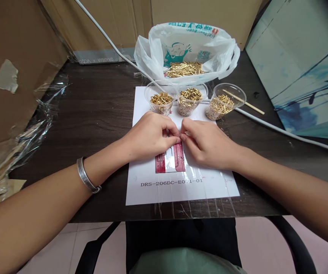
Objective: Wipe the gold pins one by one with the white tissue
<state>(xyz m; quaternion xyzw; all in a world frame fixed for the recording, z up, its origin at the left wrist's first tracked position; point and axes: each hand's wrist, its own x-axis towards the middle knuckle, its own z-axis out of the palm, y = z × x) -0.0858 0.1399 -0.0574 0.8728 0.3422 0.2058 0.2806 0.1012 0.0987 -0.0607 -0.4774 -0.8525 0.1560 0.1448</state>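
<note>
My left hand (155,135) and my right hand (205,142) meet fingertip to fingertip over a white printed sheet (141,194). Thumb and forefinger are pinched together on each. Whatever sits between the fingertips is too small to make out. Under my hands the sheet carries a red and white picture (161,165) with dark line shapes. Just beyond my hands stand three clear plastic cups: a left cup (149,91) and a middle cup (204,91) of small gold-coloured metal pieces, and a tilted right cup (239,101) with longer gold pieces.
Behind the cups, an open white plastic bag (155,49) holds many thin gold-coloured pins (185,69). A wooden stick (255,107) leans out by the right cup. A white cable (284,137) crosses the dark table (95,99). Cardboard (18,99) walls the left side; a painted panel (309,68) stands right.
</note>
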